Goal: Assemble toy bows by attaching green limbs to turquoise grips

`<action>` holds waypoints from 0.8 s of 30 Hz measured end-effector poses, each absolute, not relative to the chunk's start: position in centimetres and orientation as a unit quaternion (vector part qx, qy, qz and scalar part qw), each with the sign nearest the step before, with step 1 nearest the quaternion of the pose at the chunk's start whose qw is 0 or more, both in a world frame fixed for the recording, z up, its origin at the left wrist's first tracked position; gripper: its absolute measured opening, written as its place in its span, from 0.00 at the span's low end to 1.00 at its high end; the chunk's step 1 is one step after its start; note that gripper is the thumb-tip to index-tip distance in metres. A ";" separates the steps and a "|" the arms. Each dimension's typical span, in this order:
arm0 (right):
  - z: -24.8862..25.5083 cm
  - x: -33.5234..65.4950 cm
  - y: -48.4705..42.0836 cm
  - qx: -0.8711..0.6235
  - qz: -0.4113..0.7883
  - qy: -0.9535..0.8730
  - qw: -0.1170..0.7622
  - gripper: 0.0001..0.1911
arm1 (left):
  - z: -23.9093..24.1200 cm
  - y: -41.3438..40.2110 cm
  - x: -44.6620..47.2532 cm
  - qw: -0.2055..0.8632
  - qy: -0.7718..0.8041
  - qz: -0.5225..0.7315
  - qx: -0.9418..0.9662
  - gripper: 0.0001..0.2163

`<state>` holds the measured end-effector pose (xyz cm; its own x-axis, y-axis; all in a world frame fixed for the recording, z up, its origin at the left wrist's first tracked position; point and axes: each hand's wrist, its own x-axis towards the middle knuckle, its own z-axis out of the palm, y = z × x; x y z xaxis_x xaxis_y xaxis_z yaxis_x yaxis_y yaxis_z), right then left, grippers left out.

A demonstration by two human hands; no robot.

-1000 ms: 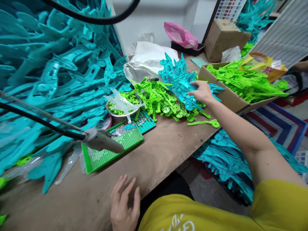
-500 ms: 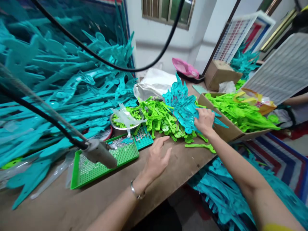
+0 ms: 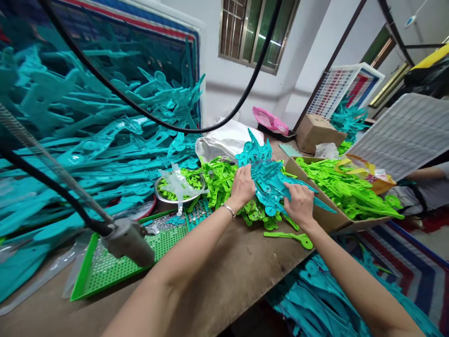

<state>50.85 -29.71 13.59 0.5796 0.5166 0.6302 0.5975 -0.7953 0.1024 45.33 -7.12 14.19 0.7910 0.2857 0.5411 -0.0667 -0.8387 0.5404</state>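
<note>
A stack of flat teal plastic parts (image 3: 268, 174) with pointed ends lies on a heap of lime-green plastic parts (image 3: 219, 180). My left hand (image 3: 242, 186) is closed at the stack's left edge, fingers curled over it; its fingertips are partly hidden. On the other side, my right hand (image 3: 300, 203) pinches the stack's right part between thumb and fingers. A single long green part (image 3: 289, 238) with a round end lies on the table just below my right hand.
A green perforated tray (image 3: 115, 271) and a metal bowl (image 3: 180, 199) of small green pieces stand left. A grey electric screwdriver-like tool (image 3: 129, 245) hangs over the tray. A cardboard box (image 3: 326, 213) of green parts stands right. Teal parts (image 3: 105, 140) pile high at left.
My left hand has moved forward from above the bare tabletop to the teal stack and closed on its left edge. My right hand stays at the stack's right part. The camera view has tilted up.
</note>
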 end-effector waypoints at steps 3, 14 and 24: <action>14.0 51.3 -29.9 -0.880 -0.343 -0.326 0.048 0.23 | 14.2 -6.9 46.9 0.215 0.100 0.260 0.936 0.32; 13.8 52.4 -30.6 -0.907 -0.305 -0.285 0.055 0.24 | 13.0 -2.9 45.8 0.081 0.088 0.210 0.970 0.15; 13.6 52.5 -30.2 -0.906 -0.261 -0.285 0.172 0.24 | 14.9 -2.9 47.4 0.143 0.105 0.148 0.973 0.22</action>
<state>52.52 -30.25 13.64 0.7015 0.4266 0.5709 0.6062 -0.7784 -0.1632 47.45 -2.92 14.91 0.9337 0.2477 0.2586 0.1626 -0.9367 0.3102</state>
